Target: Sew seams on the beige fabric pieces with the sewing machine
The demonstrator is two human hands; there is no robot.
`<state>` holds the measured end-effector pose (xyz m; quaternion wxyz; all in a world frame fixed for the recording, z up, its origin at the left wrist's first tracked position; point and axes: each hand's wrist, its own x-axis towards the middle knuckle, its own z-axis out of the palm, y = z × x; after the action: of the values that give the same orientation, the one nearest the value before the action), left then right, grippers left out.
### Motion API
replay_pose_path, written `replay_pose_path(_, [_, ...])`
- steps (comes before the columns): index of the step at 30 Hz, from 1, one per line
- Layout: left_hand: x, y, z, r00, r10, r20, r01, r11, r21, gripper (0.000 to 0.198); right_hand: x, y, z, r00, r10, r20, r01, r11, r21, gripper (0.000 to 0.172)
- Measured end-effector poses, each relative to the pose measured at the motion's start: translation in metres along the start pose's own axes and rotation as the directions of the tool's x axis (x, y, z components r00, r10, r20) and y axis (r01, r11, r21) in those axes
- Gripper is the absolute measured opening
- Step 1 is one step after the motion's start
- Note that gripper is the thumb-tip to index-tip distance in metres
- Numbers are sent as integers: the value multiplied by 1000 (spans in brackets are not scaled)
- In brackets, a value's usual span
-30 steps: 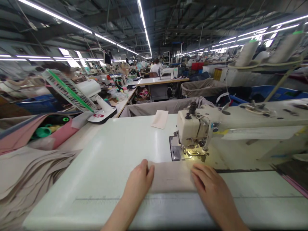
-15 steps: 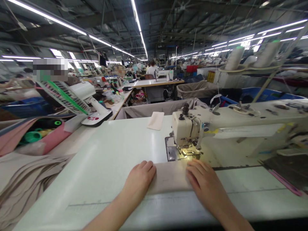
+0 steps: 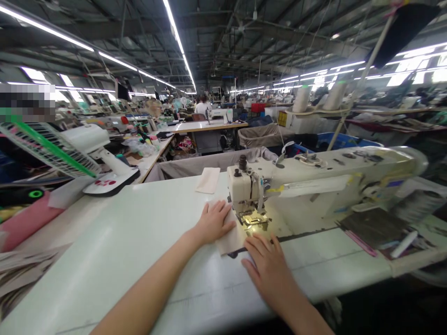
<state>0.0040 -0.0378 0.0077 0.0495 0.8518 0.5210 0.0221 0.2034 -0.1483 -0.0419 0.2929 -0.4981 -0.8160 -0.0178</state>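
Note:
A beige piece of fabric [image 3: 228, 241] lies on the table at the head of a cream sewing machine [image 3: 303, 174]. Pressed flat on the fabric, left of the lit presser foot [image 3: 254, 220], is my left hand [image 3: 213, 224], its fingers spread. My right hand [image 3: 268, 266] rests palm down just in front of the presser foot, fingers stretched out and thumb apart, its fingertips by the fabric's right edge. Part of the fabric is hidden under my left hand and the machine head. Another folded light piece of fabric [image 3: 208, 180] lies behind my left hand.
A white desk fan [image 3: 111, 167] stands at the left beside a pink roll [image 3: 30, 216]. Pink-handled tweezers or scissors [image 3: 361, 243] and a dark pad [image 3: 375, 225] lie at the right. Thread cones [image 3: 301, 98] and a cloth-lined bin [image 3: 209, 158] are behind the machine.
The view has turned right. My left hand has moved forward beside the machine head with fingers spread; the fabric has moved under the presser foot, turned at an angle. My right hand's fingers have spread.

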Motion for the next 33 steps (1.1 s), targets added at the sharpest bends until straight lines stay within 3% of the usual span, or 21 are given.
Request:
replay_pose_path(5, [18, -10, 0, 996, 82, -28, -83, 995, -50, 46, 11, 1, 1, 1000, 25, 10, -25, 1000, -8, 17])
replay_pose_path(15, [33, -14, 0, 976, 210, -60, -215, 972, -91, 42, 13, 1, 4, 997, 78, -11, -77, 997, 10, 21])
replay_pose_path(28, [36, -17, -2, 967, 237, -92, -246, 964, -106, 40, 16, 1, 4, 996, 90, -6, -89, 992, 91, 19])
replay_pose_path(33, [37, -10, -9, 977, 194, -87, -196, 980, -20, 36, 21, 1, 0, 995, 103, 19, -104, 989, 102, 18])
